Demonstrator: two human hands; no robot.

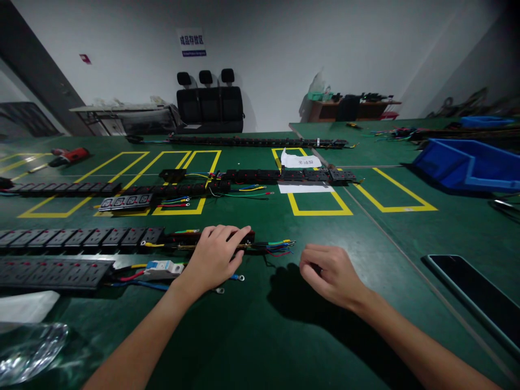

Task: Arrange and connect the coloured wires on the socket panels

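My left hand (215,255) lies flat, fingers spread, on the end of a long black socket strip (81,237) where brass bars and coloured wires (280,246) stick out to the right. My right hand (329,273) hovers just right of those wire ends with its fingers curled in; whether it holds something small I cannot tell. A small white and blue circuit breaker (162,267) with red, yellow and blue leads sits just left of my left hand. A second socket strip (52,272) lies in front of the first.
More socket strips (284,175) and loose wires lie inside yellow floor-tape boxes on the green table (260,325). A blue bin (467,162) stands at right, a dark phone (475,295) near right, a red drill (69,156) far left, clear plastic bags (28,346) near left.
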